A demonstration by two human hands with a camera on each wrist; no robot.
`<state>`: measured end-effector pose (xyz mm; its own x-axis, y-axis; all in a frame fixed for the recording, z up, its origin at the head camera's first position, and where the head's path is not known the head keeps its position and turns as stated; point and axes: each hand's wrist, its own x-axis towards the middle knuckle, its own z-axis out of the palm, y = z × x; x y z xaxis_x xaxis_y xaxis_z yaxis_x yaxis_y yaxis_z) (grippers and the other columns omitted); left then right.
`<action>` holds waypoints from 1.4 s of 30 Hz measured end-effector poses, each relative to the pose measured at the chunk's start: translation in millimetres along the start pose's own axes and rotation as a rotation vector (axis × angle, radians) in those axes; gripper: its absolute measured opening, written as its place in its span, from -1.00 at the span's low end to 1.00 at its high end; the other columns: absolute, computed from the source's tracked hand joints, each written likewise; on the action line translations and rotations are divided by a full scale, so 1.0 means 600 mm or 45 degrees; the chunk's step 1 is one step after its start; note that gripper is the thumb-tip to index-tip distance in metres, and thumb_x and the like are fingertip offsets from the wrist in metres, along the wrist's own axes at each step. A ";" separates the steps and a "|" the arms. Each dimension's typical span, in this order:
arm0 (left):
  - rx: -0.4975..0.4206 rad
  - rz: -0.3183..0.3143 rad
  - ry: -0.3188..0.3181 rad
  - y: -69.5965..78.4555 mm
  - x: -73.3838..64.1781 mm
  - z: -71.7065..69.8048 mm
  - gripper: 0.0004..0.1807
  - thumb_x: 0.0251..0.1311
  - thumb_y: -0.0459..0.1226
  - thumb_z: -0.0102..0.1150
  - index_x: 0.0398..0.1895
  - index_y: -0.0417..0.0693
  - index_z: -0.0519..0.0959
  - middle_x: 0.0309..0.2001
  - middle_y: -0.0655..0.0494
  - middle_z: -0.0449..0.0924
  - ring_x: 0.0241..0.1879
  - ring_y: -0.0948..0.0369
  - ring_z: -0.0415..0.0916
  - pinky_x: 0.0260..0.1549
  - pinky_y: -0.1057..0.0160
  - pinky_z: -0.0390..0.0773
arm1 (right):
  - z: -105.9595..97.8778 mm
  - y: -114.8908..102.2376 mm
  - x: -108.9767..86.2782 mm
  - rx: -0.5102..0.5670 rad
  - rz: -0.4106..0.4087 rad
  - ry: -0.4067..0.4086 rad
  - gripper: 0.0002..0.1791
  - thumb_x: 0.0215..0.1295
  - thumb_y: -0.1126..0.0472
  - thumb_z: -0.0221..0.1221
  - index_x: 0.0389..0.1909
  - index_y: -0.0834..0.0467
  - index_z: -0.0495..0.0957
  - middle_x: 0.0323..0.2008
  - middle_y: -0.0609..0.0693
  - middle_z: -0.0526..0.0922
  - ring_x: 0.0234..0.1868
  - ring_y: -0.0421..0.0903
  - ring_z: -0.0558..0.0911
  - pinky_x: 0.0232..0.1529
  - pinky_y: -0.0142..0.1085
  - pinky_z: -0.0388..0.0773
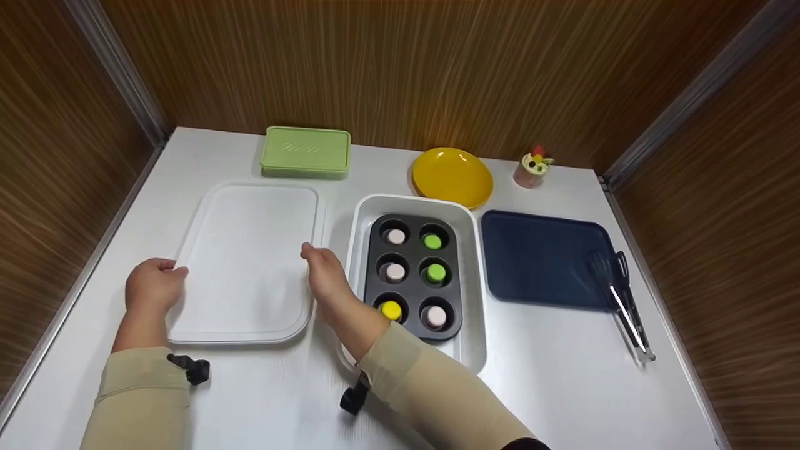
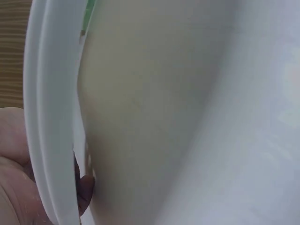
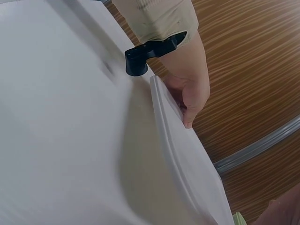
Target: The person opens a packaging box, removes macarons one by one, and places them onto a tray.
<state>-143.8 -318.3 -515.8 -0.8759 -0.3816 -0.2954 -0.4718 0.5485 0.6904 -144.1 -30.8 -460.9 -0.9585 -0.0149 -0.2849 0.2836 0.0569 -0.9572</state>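
Note:
A white rectangular lid [image 1: 250, 250] is held between both hands, raised over the white table. My left hand [image 1: 155, 284] grips its left edge, the thumb on top and fingers below. On the opposite long side, my right hand [image 1: 326, 272] holds the edge, thumb up, its other fingers mostly hidden. The left wrist view shows the lid's rim [image 2: 51, 117] close up with fingers [image 2: 85, 190] curled at it. Under my right forearm stands a white rectangular container [image 1: 476, 281] with a dark muffin tin [image 1: 415, 294] inside.
Pink, green and yellow pieces [image 1: 436, 273] sit in the tin's cups. Behind are a green lidded box [image 1: 306, 152], a yellow plate [image 1: 453, 177] and a small dessert-like cup [image 1: 531, 172]. At right, a whisk [image 1: 615, 300] lies partly on a navy tray [image 1: 537, 259]. Wood-grain walls surround the table.

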 end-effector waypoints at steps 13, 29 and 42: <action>0.061 0.003 -0.002 0.015 0.021 0.018 -0.45 0.58 -0.21 -0.08 0.40 -0.51 0.37 0.35 -0.51 0.38 0.37 -0.38 0.29 0.34 -0.26 0.31 | -0.002 0.002 0.027 -0.078 0.122 0.005 -0.45 0.60 -0.10 -0.06 0.07 0.31 0.63 0.19 0.15 0.59 0.18 0.05 0.54 0.15 -0.15 0.53; 0.148 0.057 0.088 0.040 0.034 0.037 -0.50 0.47 -0.26 -0.06 0.26 -0.53 0.47 0.21 -0.54 0.45 0.26 -0.40 0.38 0.21 -0.30 0.41 | -0.006 -0.001 0.041 0.011 0.256 -0.038 -0.32 0.60 -0.14 -0.05 0.38 0.35 0.43 0.39 0.22 0.42 0.42 0.21 0.42 0.26 0.17 0.55; 0.045 -0.006 0.191 0.046 0.006 0.033 -0.35 0.47 -0.14 0.02 0.48 -0.41 0.35 0.34 -0.46 0.30 0.32 -0.35 0.29 0.20 -0.31 0.34 | -0.064 -0.066 -0.022 0.219 -0.063 -0.130 -0.54 0.62 0.06 0.03 0.24 0.37 0.43 0.26 0.23 0.44 0.29 0.13 0.42 0.19 0.11 0.60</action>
<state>-162.1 -289.7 -510.9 -0.8499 -0.4896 -0.1947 -0.4813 0.5710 0.6650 -144.1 5.5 -417.1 -0.9657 -0.1153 -0.2325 0.2457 -0.1174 -0.9622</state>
